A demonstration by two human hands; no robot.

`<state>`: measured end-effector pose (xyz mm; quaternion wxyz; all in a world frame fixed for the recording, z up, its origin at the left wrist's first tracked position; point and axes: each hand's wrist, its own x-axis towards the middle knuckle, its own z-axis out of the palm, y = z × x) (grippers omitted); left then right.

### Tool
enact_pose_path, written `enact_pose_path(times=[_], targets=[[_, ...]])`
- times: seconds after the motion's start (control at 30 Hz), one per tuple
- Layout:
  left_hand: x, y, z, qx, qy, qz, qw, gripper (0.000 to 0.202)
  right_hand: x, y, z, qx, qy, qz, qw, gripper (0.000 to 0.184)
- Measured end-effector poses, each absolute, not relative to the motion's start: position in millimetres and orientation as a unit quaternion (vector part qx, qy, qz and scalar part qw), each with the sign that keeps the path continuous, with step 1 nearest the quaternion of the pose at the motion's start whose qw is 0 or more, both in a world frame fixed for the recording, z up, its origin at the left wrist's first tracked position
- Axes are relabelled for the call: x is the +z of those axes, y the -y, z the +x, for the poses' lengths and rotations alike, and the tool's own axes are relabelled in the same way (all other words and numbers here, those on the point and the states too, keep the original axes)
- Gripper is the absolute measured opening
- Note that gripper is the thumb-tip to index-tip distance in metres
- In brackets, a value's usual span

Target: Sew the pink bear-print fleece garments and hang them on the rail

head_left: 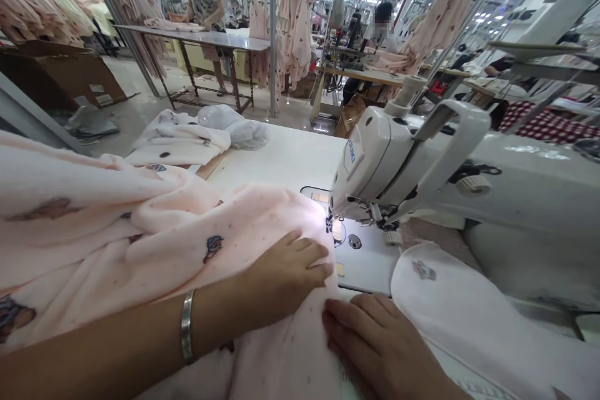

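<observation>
Pressing down with both grips open and flat, you have your left hand [285, 265] nearer the needle [329, 222], your right hand [370, 340] just below, and the pink fabric [117, 237] trailing left across the worktop [276, 159].

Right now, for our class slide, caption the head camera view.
Left hand and right hand rest on pink printed fabric beside a white industrial sewing machine.

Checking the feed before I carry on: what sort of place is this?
Most likely a garment factory's sewing floor: an industrial sewing machine, pink printed fabric spread across its table, and rows of pink garments hanging on racks, with another sewing station behind.
</observation>
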<state>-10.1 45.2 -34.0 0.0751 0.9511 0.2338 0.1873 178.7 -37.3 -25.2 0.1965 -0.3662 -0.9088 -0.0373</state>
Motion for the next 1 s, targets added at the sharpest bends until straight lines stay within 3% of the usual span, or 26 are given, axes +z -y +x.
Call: enact_pose_path(times=[0.47,0.77,1.0], targets=[[-33.0,-110.1,0.2,0.182,-0.224,0.955,0.073,0.021,-26.2,-9.4,186.2,-0.024,0.895,-0.405,0.184,0.021],[-16.3,-99.9,3.6,0.141,-0.322,0.93,0.104,0.012,-20.9,-0.7,182.3,-0.048,0.898,-0.388,0.201,0.021],[-17.1,-112.6,2.3,0.118,-0.36,0.921,0.092,0.031,-18.8,-5.8,189.2,-0.084,0.906,-0.374,0.18,0.023]])
